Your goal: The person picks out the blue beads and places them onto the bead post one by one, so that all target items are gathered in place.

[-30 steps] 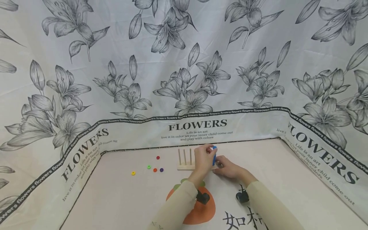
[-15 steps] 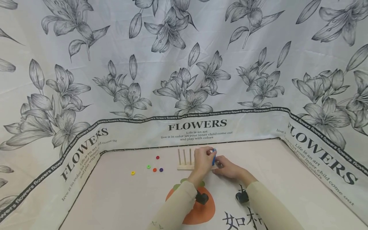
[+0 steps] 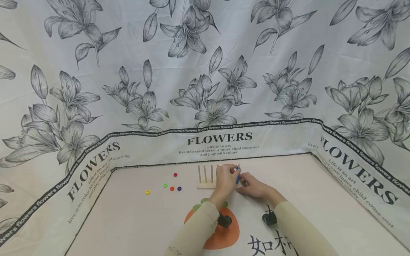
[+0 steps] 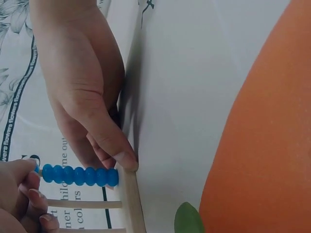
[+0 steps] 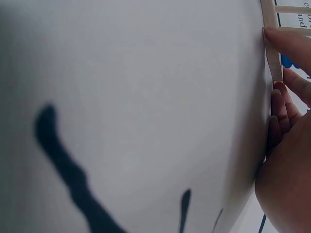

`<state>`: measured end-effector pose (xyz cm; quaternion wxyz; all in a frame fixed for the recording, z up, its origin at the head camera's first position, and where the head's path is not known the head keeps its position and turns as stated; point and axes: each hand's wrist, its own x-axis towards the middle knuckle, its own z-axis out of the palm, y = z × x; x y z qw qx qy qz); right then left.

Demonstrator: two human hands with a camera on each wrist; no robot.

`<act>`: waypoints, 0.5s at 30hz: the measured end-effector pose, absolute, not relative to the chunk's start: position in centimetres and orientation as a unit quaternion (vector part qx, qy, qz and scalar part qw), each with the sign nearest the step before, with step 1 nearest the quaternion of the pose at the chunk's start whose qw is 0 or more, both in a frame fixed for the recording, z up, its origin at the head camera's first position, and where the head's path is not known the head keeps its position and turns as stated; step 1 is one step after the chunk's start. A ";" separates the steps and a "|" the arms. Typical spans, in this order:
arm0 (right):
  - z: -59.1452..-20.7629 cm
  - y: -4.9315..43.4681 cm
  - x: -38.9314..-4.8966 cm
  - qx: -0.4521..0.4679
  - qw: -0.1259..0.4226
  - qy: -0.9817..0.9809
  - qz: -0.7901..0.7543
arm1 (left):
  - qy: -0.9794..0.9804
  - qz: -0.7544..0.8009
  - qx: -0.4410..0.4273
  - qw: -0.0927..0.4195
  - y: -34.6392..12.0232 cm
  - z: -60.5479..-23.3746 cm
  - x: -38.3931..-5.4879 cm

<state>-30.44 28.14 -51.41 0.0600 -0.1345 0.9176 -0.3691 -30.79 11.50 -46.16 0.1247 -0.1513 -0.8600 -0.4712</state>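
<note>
A wooden peg stand with upright pegs stands near the table's back edge. Its rightmost peg carries a stack of several blue beads. My left hand is at the top of that peg, pinching another blue bead just above the stack, mostly covered by the fingertips. My right hand grips the right end of the stand's wooden base, thumb on its front edge. Part of the stand is hidden behind my left hand in the head view.
Loose beads lie left of the stand: red, green, orange, purple and yellow. A flower-print curtain rises behind the table. The cloth bears an orange fruit print.
The blue bead in my left fingers has gone from the peg's tip a little down the peg, so the tip now shows above it. My right hand stays on the base.
</note>
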 end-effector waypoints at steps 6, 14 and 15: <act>-51.1 28.3 -30.2 -0.144 0.056 0.917 -0.368 | -0.859 -0.470 -0.158 0.127 11.5 -46.3 -30.6; -51.9 28.6 -30.8 -0.150 0.051 0.919 -0.361 | -0.858 -0.463 -0.170 0.143 10.8 -46.2 -29.9; -51.9 28.6 -30.9 -0.147 0.053 0.920 -0.359 | -0.860 -0.458 -0.171 0.146 10.5 -46.1 -29.8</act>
